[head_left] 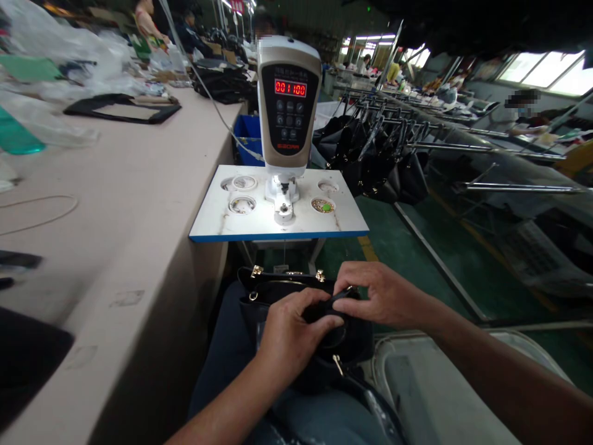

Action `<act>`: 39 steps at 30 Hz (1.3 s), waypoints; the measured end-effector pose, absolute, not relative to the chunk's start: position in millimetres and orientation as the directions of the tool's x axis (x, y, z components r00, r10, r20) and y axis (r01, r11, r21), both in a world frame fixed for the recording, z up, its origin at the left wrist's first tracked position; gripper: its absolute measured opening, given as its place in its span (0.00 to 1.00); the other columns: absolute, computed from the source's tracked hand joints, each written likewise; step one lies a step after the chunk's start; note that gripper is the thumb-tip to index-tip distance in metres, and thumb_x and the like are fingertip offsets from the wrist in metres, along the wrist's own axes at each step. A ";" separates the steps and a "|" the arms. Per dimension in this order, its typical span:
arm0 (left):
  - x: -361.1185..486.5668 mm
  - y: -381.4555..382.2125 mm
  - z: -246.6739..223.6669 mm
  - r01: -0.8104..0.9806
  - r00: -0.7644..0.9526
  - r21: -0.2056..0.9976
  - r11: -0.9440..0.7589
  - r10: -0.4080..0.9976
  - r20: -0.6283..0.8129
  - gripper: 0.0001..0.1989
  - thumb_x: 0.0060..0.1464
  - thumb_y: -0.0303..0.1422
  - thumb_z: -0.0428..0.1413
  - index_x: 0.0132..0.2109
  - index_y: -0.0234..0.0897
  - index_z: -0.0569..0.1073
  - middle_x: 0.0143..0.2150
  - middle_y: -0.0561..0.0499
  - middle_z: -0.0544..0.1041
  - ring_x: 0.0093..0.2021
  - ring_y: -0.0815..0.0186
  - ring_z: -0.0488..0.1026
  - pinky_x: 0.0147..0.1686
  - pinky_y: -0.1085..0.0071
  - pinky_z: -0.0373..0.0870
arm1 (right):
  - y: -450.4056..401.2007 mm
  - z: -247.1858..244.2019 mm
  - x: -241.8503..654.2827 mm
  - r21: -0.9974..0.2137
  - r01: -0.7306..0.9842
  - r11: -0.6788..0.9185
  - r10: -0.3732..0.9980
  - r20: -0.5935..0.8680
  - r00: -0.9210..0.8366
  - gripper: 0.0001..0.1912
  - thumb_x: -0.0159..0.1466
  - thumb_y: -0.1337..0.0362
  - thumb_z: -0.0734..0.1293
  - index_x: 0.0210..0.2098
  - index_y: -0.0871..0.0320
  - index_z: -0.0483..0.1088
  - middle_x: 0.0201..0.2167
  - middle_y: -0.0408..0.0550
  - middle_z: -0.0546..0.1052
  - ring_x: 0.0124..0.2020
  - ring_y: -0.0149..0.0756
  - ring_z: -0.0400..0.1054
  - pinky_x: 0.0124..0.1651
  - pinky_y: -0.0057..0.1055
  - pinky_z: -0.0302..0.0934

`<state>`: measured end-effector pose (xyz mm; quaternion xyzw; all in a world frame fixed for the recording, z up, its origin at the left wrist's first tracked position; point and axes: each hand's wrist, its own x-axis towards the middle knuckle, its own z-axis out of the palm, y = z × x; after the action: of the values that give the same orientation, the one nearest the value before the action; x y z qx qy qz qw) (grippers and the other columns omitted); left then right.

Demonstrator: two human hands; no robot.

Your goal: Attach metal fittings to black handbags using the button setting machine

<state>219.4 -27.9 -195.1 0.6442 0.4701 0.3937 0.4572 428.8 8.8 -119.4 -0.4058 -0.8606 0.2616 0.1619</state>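
A black handbag (pixel 356 337) with gold-coloured fittings rests across my lap, its mouth facing up. My left hand (pixel 296 327) grips the black material at the bag's upper edge between thumb and fingers. Close beside it, my right hand (pixel 373 293) pinches the same edge. What lies between the fingertips is mostly covered by the hands. Gold clasps show along the far rim, and a gold zipper pull (pixel 338 364) hangs at the near side. Beyond the bag stands a white fastening machine (pixel 290 105) with a red number display, mounted on a small white table (pixel 208 213).
Small round cups of metal parts (pixel 242 205) are set into the machine's table. A long pale worktable (pixel 139 185) runs along the left, with plastic sheets and black pieces. Black bags (pixel 380 161) hang on metal rails at the right. A whitish stool or bin (pixel 426 383) stands close by my right side.
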 end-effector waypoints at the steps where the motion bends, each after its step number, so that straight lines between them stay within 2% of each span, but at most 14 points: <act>1: 219.2 -28.7 -193.2 0.258 0.261 0.955 -0.144 0.962 0.074 0.13 0.52 0.41 0.69 0.45 0.46 0.82 0.42 0.53 0.84 0.42 0.61 0.80 0.45 0.69 0.72 | 7.2 -121.5 429.3 -0.565 0.625 0.539 0.787 0.072 -0.613 0.06 0.66 0.59 0.73 0.37 0.55 0.77 0.34 0.43 0.78 0.37 0.35 0.72 0.41 0.33 0.61; 5: 202.8 -24.7 -184.0 0.329 0.290 0.920 -0.212 0.950 0.115 0.16 0.53 0.42 0.69 0.48 0.46 0.82 0.45 0.51 0.84 0.45 0.59 0.80 0.48 0.67 0.73 | -2.2 -130.9 431.6 -0.459 0.638 0.618 0.766 0.168 -0.621 0.11 0.69 0.54 0.71 0.37 0.55 0.77 0.33 0.46 0.78 0.36 0.37 0.71 0.40 0.36 0.58; 9: 161.8 -2.7 -196.1 0.480 0.014 0.855 -0.197 0.976 0.217 0.18 0.55 0.46 0.65 0.49 0.41 0.80 0.50 0.45 0.81 0.52 0.55 0.76 0.55 0.62 0.70 | -16.2 -135.1 429.1 -0.316 0.627 0.712 0.702 0.291 -0.650 0.11 0.70 0.55 0.69 0.39 0.56 0.75 0.34 0.48 0.78 0.36 0.38 0.70 0.39 0.37 0.56; 12: 132.1 20.8 -223.5 0.492 -0.163 0.866 0.095 0.987 -0.015 0.35 0.53 0.51 0.64 0.60 0.32 0.72 0.59 0.36 0.76 0.58 0.49 0.73 0.60 0.56 0.68 | -27.5 -133.0 419.7 -0.278 0.584 0.762 0.646 0.372 -0.667 0.07 0.71 0.59 0.69 0.39 0.57 0.75 0.33 0.46 0.78 0.35 0.37 0.69 0.38 0.37 0.55; 15: 115.4 37.2 -246.7 0.463 -0.063 0.814 0.351 0.929 -0.365 0.46 0.50 0.53 0.64 0.66 0.27 0.65 0.64 0.31 0.73 0.62 0.47 0.72 0.62 0.55 0.69 | -38.2 -130.8 405.6 -0.273 0.537 0.798 0.599 0.448 -0.664 0.03 0.70 0.64 0.69 0.40 0.58 0.75 0.33 0.45 0.78 0.35 0.36 0.68 0.38 0.37 0.54; 18: 106.5 41.6 -250.5 0.467 0.074 0.763 0.447 0.840 -0.537 0.34 0.45 0.48 0.67 0.54 0.30 0.76 0.49 0.35 0.82 0.44 0.47 0.81 0.41 0.56 0.79 | -47.2 -130.9 396.2 -0.272 0.516 0.812 0.579 0.482 -0.658 0.02 0.69 0.66 0.70 0.40 0.58 0.74 0.33 0.44 0.78 0.35 0.36 0.69 0.38 0.37 0.54; 20: 100.3 39.5 -244.5 0.488 0.143 0.729 0.480 0.780 -0.609 0.21 0.39 0.38 0.68 0.41 0.31 0.80 0.35 0.42 0.83 0.32 0.51 0.80 0.29 0.60 0.78 | -51.7 -131.5 397.5 -0.299 0.506 0.809 0.586 0.477 -0.655 0.01 0.69 0.67 0.70 0.40 0.58 0.74 0.33 0.44 0.78 0.35 0.35 0.69 0.39 0.37 0.55; 22: 93.8 34.8 -236.8 0.505 0.187 0.720 0.477 0.754 -0.630 0.13 0.35 0.29 0.65 0.34 0.32 0.80 0.27 0.48 0.80 0.26 0.57 0.77 0.24 0.64 0.74 | -54.3 -130.9 404.9 -0.340 0.520 0.783 0.621 0.428 -0.656 0.01 0.69 0.66 0.70 0.40 0.56 0.74 0.33 0.43 0.78 0.36 0.35 0.70 0.39 0.36 0.56; 26: 87.8 23.9 -222.2 0.487 0.214 0.788 0.377 0.823 -0.527 0.09 0.36 0.26 0.59 0.30 0.33 0.80 0.24 0.52 0.78 0.25 0.64 0.73 0.26 0.71 0.69 | -49.0 -122.3 417.3 -0.374 0.654 0.658 0.749 0.238 -0.618 0.08 0.65 0.63 0.74 0.42 0.53 0.74 0.39 0.43 0.78 0.38 0.37 0.70 0.40 0.36 0.59; 30: 96.3 19.9 -193.4 0.455 0.233 0.860 0.231 0.901 -0.366 0.13 0.42 0.28 0.57 0.37 0.33 0.82 0.31 0.49 0.82 0.31 0.61 0.77 0.32 0.69 0.72 | -22.7 -105.6 389.4 -0.218 0.716 0.663 0.743 0.307 -0.595 0.36 0.58 0.59 0.79 0.62 0.52 0.66 0.59 0.51 0.73 0.58 0.49 0.67 0.61 0.47 0.61; 33: 104.0 15.9 -161.9 0.433 0.254 0.901 0.018 0.957 -0.141 0.17 0.49 0.28 0.56 0.45 0.35 0.83 0.38 0.47 0.84 0.38 0.58 0.81 0.38 0.67 0.74 | 8.0 -94.9 350.4 -0.114 0.666 0.737 0.665 0.299 -0.685 0.44 0.58 0.61 0.79 0.68 0.60 0.59 0.66 0.59 0.68 0.67 0.54 0.60 0.68 0.52 0.56; 35: 105.8 9.2 -145.2 0.436 0.229 0.896 -0.086 0.973 -0.019 0.20 0.50 0.26 0.54 0.49 0.37 0.83 0.42 0.48 0.85 0.41 0.58 0.81 0.41 0.67 0.74 | 25.9 -89.8 328.3 -0.136 0.665 0.735 0.676 0.226 -0.701 0.37 0.59 0.63 0.77 0.64 0.61 0.64 0.61 0.60 0.73 0.62 0.54 0.66 0.63 0.50 0.62; 38: 104.5 -4.5 -134.6 0.481 0.186 0.864 -0.149 0.980 0.066 0.25 0.47 0.21 0.51 0.49 0.39 0.83 0.43 0.49 0.85 0.44 0.58 0.81 0.43 0.68 0.74 | 39.7 -84.2 306.1 -0.152 0.708 0.689 0.724 0.103 -0.682 0.10 0.65 0.67 0.69 0.47 0.58 0.74 0.46 0.53 0.80 0.48 0.50 0.75 0.50 0.44 0.68; 39: 103.8 -8.5 -134.0 0.495 0.178 0.855 -0.158 0.981 0.078 0.26 0.45 0.20 0.50 0.48 0.39 0.84 0.43 0.49 0.85 0.45 0.58 0.81 0.44 0.68 0.73 | 41.3 -83.4 300.6 -0.133 0.719 0.682 0.731 0.073 -0.679 0.07 0.66 0.69 0.66 0.42 0.58 0.74 0.42 0.53 0.81 0.45 0.50 0.76 0.47 0.43 0.68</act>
<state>103.8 -8.5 -134.0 0.6800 0.5424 0.3414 0.3561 300.6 41.3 -83.4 -0.3961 -0.9151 0.0466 0.0599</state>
